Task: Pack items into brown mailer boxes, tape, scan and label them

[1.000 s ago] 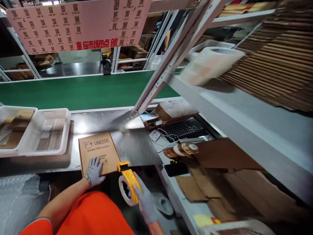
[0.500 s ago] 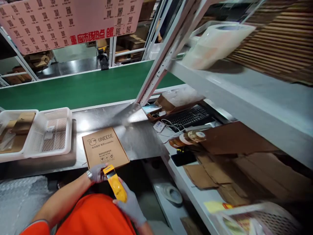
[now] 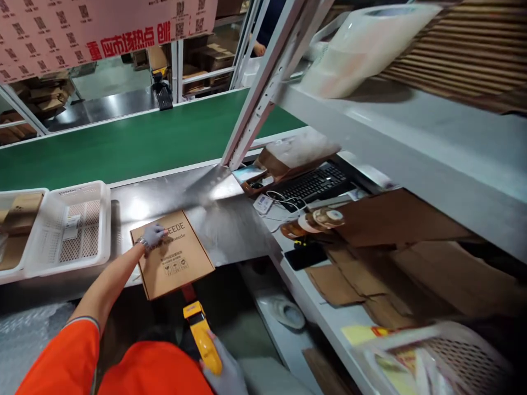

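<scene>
A flat brown cardboard box (image 3: 177, 255) printed "UNEEDE" lies on the metal table, its near edge jutting past the table's front. My left hand (image 3: 153, 235), in a thin grey glove, rests on top of the box and covers part of the lettering; its fingers lie over the cardboard. In my gloved right hand (image 3: 224, 365) is a yellow handheld barcode scanner (image 3: 203, 334), gripped by its handle below the box. The scanner's head points at the box's near edge, where a reddish patch shows.
White plastic baskets (image 3: 105, 225) stand left, one with brown packages. Behind the metal table (image 3: 234, 236) runs a green conveyor (image 3: 164, 131). On the right are a keyboard (image 3: 315, 184), a bottle (image 3: 313, 222), a phone (image 3: 305, 256) and a shelf (image 3: 391, 142) holding a tape roll (image 3: 358, 55).
My left hand has moved from the box's near edge up onto its top. My right hand has drawn the scanner down and slightly right, away from the box. The view has shifted a little.
</scene>
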Demonstrator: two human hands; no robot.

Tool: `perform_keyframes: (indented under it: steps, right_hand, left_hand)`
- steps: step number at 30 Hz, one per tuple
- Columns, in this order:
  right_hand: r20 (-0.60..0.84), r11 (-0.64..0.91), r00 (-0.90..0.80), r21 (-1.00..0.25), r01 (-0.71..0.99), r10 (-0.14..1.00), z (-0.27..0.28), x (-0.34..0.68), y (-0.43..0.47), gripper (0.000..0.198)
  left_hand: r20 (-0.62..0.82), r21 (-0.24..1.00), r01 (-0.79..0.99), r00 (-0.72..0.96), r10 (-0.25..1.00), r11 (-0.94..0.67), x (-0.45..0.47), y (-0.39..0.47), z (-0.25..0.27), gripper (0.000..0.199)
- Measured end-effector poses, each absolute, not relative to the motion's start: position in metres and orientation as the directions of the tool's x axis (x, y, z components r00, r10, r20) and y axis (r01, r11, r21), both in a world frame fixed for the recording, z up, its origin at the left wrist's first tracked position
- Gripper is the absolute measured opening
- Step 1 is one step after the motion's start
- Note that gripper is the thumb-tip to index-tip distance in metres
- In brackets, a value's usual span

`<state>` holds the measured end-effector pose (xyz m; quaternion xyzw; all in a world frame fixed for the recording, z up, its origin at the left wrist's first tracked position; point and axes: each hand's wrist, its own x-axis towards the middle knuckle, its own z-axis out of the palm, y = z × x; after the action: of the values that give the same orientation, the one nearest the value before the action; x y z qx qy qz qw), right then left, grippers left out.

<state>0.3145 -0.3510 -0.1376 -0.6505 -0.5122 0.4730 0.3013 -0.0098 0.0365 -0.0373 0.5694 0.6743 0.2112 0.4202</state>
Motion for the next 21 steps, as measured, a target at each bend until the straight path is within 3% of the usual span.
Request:
perform_keyframes:
  steps: [3,4,7,9,12,15,17,19,20,21]
  right_hand:
    - [-0.330,-0.314,0.029,-0.865,0.391,0.944,-0.155,0.315,-0.351,0.069]
    - [-0.341,-0.324,0.024,-0.864,0.385,0.940,-0.160,0.313,-0.346,0.070]
    - [-0.379,-0.364,0.026,-0.863,0.349,0.925,-0.170,0.305,-0.328,0.068]
    - [-0.402,-0.389,0.027,-0.863,0.322,0.915,-0.173,0.301,-0.316,0.069]
    - [-0.424,-0.404,-0.009,-0.868,0.289,0.906,-0.173,0.298,-0.301,0.075]
    - [-0.406,-0.380,-0.048,-0.886,0.267,0.912,-0.171,0.299,-0.287,0.076]
    - [-0.387,-0.362,-0.052,-0.895,0.259,0.921,-0.171,0.302,-0.279,0.072]
    - [-0.364,-0.340,-0.048,-0.902,0.265,0.930,-0.168,0.306,-0.272,0.069]
    - [-0.347,-0.321,-0.050,-0.906,0.277,0.937,-0.166,0.308,-0.268,0.068]
    - [-0.328,-0.300,-0.053,-0.909,0.290,0.943,-0.162,0.310,-0.263,0.067]
  left_hand:
    - [-0.227,0.667,0.726,-0.014,0.974,0.166,-0.002,0.035,-0.059,0.027]
    - [-0.200,0.619,0.765,-0.066,0.978,0.178,0.000,0.034,-0.066,0.034]
    - [-0.182,0.524,0.801,-0.229,0.956,0.291,0.003,0.036,-0.080,0.098]
    - [-0.180,0.507,0.799,-0.269,0.946,0.324,0.004,0.040,-0.081,0.121]
    - [-0.086,0.477,0.816,-0.325,0.942,0.326,0.009,0.028,-0.074,0.122]
    - [-0.031,0.407,0.880,-0.254,0.967,0.244,0.021,-0.024,-0.073,0.104]
    - [-0.161,0.356,0.930,-0.034,0.986,0.091,0.033,-0.074,-0.081,0.102]
    - [-0.389,0.285,0.954,0.208,0.898,-0.098,0.044,-0.120,-0.094,0.128]
    - [-0.456,0.227,0.963,0.234,0.859,-0.143,0.050,-0.137,-0.102,0.134]
    - [-0.501,0.172,0.971,0.229,0.835,-0.163,0.055,-0.150,-0.109,0.128]
